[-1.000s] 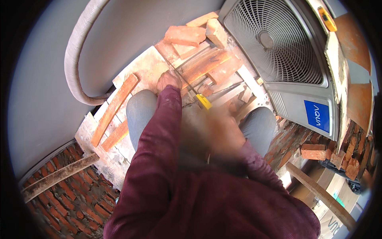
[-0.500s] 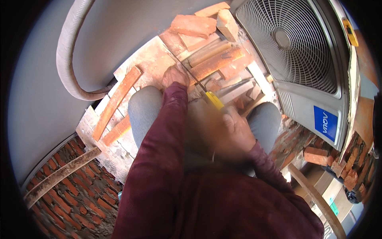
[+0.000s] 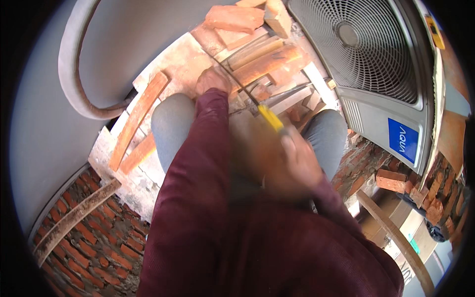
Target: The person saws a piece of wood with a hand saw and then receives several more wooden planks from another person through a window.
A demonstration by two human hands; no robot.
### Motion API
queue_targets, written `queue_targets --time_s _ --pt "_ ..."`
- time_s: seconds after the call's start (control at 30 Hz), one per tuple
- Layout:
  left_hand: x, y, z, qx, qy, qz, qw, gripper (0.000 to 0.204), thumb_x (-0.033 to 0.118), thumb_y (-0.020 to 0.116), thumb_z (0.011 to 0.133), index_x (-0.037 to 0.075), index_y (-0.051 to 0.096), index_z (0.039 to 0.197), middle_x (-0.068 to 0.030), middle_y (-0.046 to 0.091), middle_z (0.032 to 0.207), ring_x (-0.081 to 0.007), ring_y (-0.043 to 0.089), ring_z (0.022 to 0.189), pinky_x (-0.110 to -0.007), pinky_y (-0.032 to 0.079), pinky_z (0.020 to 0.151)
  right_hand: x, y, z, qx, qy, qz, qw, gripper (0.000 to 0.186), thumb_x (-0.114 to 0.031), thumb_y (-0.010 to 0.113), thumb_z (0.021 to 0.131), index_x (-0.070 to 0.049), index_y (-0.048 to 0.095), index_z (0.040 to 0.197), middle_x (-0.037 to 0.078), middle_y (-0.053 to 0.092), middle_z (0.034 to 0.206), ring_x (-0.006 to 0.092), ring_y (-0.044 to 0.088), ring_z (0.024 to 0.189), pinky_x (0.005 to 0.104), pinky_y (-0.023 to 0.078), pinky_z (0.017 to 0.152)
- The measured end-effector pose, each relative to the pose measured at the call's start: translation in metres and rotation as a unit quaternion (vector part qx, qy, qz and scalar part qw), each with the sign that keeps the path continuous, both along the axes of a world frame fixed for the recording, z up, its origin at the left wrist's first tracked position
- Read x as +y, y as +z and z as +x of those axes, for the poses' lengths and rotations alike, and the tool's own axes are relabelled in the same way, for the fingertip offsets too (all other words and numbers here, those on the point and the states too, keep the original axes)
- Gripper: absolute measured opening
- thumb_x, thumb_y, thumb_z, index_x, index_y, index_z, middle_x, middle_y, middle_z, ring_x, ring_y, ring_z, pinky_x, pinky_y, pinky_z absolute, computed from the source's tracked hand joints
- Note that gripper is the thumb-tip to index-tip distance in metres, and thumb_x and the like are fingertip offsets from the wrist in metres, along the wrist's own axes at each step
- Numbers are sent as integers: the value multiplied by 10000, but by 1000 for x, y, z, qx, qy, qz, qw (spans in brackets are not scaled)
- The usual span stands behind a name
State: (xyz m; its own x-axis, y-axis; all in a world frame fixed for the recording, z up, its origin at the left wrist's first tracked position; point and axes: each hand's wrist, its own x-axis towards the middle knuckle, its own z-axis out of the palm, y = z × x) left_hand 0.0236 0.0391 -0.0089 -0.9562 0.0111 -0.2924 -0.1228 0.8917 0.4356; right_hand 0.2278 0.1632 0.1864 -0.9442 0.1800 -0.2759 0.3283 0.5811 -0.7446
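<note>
My right hand (image 3: 299, 156), slightly blurred, is closed round the yellow handle of a handsaw (image 3: 269, 118). The saw's long dark blade shows as a thin line, running away to the upper left over the pale work surface (image 3: 180, 64). Close to the blade's left side, my left hand (image 3: 213, 81) is curled, knuckles up, low among the wood pieces. What lies beneath its fingers is hidden. Beyond the blade lie wooden blocks, among them an orange-brown length of wood (image 3: 267, 64). A brown blur covers part of the space between my forearms.
An air-conditioner outdoor unit (image 3: 368, 74) stands at right. At left are a pale hose (image 3: 69, 64) and a curved wood strip (image 3: 138, 121). A reddish block (image 3: 235, 19) sits at the far end. Brickwork (image 3: 94, 237) shows lower left, a loose brick (image 3: 392, 180) lower right.
The right hand and the saw handle have shifted slightly down and to the right relative to the left hand. The whole view has moved a little; the left hand stays curled beside the blade.
</note>
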Motion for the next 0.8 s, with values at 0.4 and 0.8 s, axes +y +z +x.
queue_targets --time_s 0.4,0.8 --pt "2 8 10 0 -17 32 999 539 393 321 1012 -4 686 1006 -245 669 1014 -402 630 997 -470 463 903 -15 1 1 23 -3 -12 1000 153 -175 489 984 -33 495 1040 260 546 666 487 563 654 530 416 542" --pt "2 15 2 31 -56 60 996 522 403 356 1001 -3 685 995 -265 662 1003 -419 632 963 -484 469 887 -37 26 62 0 -8 -81 997 218 -220 430 1023 -18 445 1103 242 496 660 492 559 663 501 404 554"
